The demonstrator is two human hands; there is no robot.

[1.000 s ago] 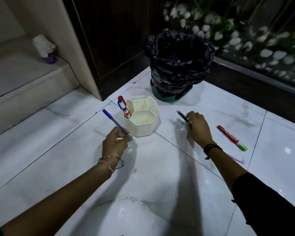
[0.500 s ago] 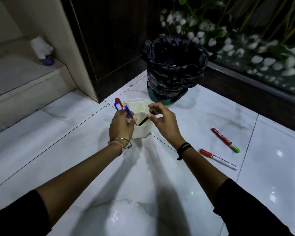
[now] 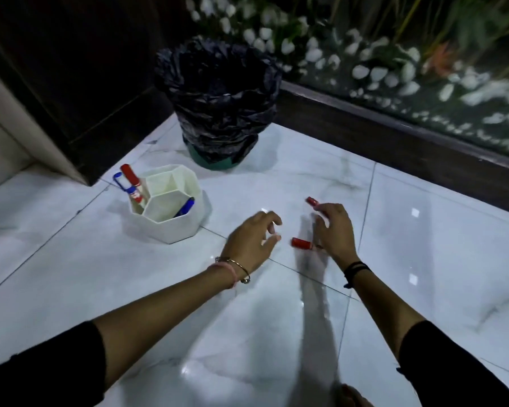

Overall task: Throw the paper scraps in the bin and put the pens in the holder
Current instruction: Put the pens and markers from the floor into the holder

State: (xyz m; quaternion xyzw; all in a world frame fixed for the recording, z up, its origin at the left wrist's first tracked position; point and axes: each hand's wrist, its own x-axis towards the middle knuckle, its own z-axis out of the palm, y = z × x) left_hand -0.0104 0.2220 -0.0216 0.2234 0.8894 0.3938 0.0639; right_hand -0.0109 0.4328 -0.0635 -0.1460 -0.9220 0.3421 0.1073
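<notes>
White marble floor [image 3: 423,259], glossy and grey-veined, with thin dark grout lines, carries everything we work with here. At its far edge, by the dark skirting, stands the bin [image 3: 218,107], round, green at the base and draped in a crinkled black plastic liner. We see no paper scraps lying on the tiles, so we judge that part finished, though the bin's inside is too dark to check.

Nearer us, toward the far left corner of the floor, sits the holder [image 3: 168,204]: a matte off-white faceted pot split into hexagonal cells. A red-capped marker and a blue-capped one lean in its left cell, and a blue pen [image 3: 185,207] rests in the near cell.

So we are on the pens. Our right hand [image 3: 334,230] is down on the tile, its grip curled around two red markers; only their smooth cylindrical ends show, the far marker [image 3: 311,200] past the fingers and the near marker [image 3: 301,243] poking out by the thumb. Whether both are fully pinched or merely covered we cannot tell. Our left hand [image 3: 252,239] hovers just beside the near marker, grip loose, fingers spread and holding nothing.

Next, we reckon, each slick barrel wants a firm pinch so it does not roll on the polished stone, then a lift leftward to the holder and a tip-down drop into a free cell.
</notes>
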